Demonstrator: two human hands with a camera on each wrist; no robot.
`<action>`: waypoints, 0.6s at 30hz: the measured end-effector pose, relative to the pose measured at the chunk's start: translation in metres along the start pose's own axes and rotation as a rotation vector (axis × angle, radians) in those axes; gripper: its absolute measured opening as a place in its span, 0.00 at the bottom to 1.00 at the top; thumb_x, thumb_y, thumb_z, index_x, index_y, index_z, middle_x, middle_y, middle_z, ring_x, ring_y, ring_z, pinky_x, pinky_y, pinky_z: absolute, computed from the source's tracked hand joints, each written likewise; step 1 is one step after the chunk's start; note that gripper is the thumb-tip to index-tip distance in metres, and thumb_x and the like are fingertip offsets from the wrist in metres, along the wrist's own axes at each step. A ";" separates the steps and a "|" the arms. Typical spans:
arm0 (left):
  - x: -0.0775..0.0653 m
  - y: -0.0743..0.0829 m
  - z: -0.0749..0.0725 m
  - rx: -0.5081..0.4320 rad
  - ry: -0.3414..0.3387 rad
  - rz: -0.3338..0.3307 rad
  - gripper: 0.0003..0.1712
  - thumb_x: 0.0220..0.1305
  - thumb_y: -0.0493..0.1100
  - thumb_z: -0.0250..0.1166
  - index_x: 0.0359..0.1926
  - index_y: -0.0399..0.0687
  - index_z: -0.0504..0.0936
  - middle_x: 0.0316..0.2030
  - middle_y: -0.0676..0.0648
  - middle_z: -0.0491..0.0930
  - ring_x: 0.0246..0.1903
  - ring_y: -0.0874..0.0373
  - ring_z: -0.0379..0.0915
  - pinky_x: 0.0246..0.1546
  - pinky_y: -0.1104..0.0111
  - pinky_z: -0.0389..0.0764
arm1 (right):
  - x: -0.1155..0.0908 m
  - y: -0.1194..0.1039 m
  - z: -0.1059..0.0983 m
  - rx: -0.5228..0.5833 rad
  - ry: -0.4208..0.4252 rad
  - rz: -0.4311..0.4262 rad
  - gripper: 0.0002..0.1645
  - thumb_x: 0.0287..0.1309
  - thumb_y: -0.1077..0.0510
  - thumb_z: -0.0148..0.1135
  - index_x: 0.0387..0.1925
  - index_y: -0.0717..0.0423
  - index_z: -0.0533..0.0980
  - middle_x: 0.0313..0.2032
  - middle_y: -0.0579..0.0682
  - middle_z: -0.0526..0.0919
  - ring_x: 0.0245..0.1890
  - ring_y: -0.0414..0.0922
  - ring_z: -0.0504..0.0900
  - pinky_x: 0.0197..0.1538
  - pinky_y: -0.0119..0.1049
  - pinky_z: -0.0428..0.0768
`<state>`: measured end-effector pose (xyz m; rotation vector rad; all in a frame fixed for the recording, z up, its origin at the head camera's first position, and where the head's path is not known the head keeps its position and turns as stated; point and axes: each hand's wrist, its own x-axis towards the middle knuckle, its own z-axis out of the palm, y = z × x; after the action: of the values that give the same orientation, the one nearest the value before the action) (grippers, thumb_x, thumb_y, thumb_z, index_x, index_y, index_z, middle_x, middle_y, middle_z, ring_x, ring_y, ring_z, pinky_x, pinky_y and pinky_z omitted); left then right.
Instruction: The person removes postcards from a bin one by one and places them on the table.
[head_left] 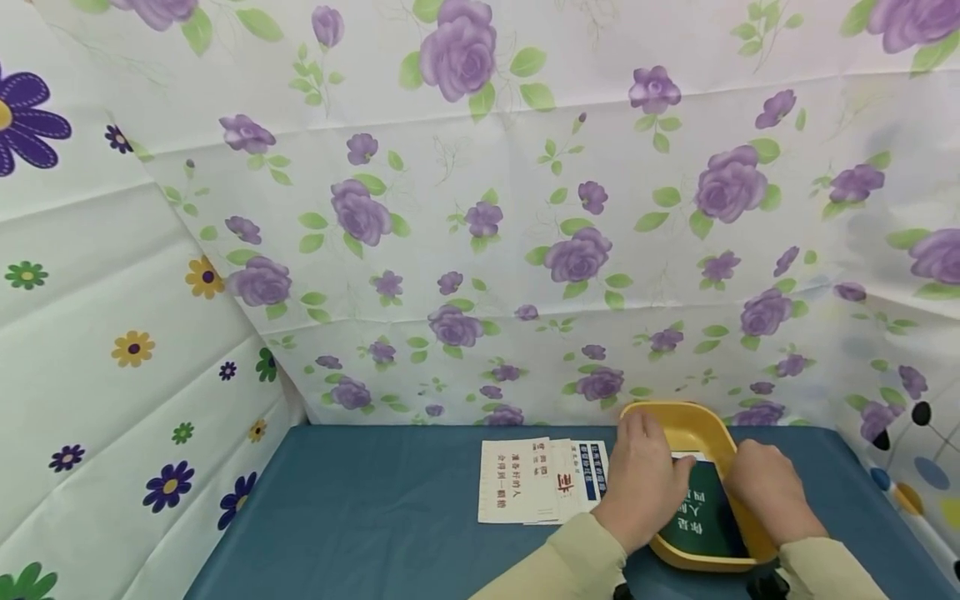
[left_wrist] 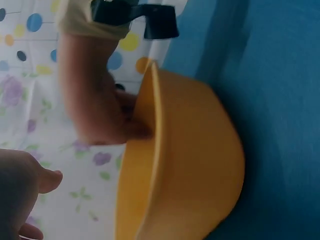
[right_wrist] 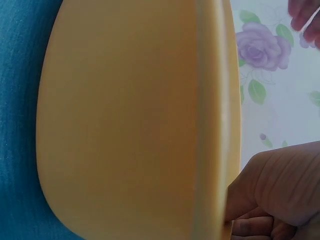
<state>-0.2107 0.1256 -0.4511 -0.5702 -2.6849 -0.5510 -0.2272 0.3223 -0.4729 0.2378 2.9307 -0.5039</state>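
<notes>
A yellow plastic tub (head_left: 678, 423) stands at the right of the blue-covered table. Inside it lies a dark green card (head_left: 708, 521) with white characters, a white edge showing behind it. Above the tub's left side my left hand (head_left: 641, 483) has its fingers extended; its thumb (left_wrist: 50, 180) stands free of the tub in the left wrist view. My right hand (head_left: 772, 492) bends over the right side, its fingers dipping inside the rim. In the right wrist view the right hand's fingers (right_wrist: 252, 226) are curled and partly behind the tub wall; I cannot tell whether they hold anything.
Left of the tub, several printed cards (head_left: 513, 483) lie overlapped on the blue tablecloth (head_left: 375, 508). Flowered cloth (head_left: 465, 250) hangs behind the table, with more patterned cloth at both sides.
</notes>
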 end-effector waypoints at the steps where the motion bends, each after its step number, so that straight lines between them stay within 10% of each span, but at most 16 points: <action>1: 0.000 0.003 0.003 0.005 -0.021 0.001 0.44 0.61 0.67 0.53 0.65 0.39 0.60 0.56 0.46 0.63 0.54 0.60 0.60 0.50 0.76 0.66 | 0.000 0.000 0.000 0.000 -0.003 0.003 0.07 0.52 0.64 0.54 0.28 0.69 0.72 0.18 0.52 0.72 0.18 0.46 0.73 0.22 0.42 0.75; 10: 0.001 0.020 0.034 0.124 -0.191 0.033 0.40 0.56 0.69 0.58 0.58 0.45 0.65 0.43 0.52 0.67 0.42 0.64 0.62 0.40 0.78 0.68 | 0.002 0.001 0.001 -0.004 -0.011 0.015 0.07 0.52 0.64 0.53 0.27 0.67 0.71 0.19 0.53 0.72 0.18 0.47 0.73 0.22 0.41 0.74; 18: 0.000 0.030 0.053 0.304 -0.336 0.083 0.45 0.55 0.70 0.58 0.63 0.42 0.66 0.54 0.46 0.68 0.52 0.58 0.63 0.52 0.71 0.64 | -0.003 -0.001 -0.001 -0.004 0.007 -0.004 0.06 0.52 0.65 0.52 0.25 0.66 0.71 0.18 0.52 0.71 0.17 0.47 0.72 0.22 0.40 0.73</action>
<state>-0.2100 0.1733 -0.4880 -0.7350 -2.9587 -0.0179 -0.2246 0.3213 -0.4710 0.2338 2.9398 -0.4983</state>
